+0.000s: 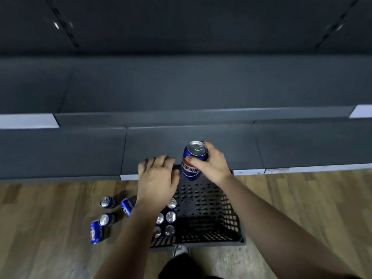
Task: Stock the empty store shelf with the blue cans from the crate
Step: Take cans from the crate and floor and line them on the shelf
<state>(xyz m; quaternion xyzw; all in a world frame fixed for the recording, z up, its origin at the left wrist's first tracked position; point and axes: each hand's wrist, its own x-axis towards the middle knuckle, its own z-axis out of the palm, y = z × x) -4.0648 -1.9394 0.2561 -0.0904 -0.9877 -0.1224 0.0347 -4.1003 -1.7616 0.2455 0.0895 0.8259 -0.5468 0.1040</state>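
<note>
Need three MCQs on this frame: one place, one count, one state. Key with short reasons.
1. The loose blue drink cans outside the black mesh plastic crate are: A) on the wooden plank floor, left of it B) right of it C) on its rim
2. How many are loose there? A) two B) four C) seven
3. The left hand is: A) open, empty B) holding a can C) out of view
1A: they sit on planks beside the crate's left wall. 2B: four show there. 3A: fingers relaxed, nothing held; the right hand grips the raised blue can.
</note>
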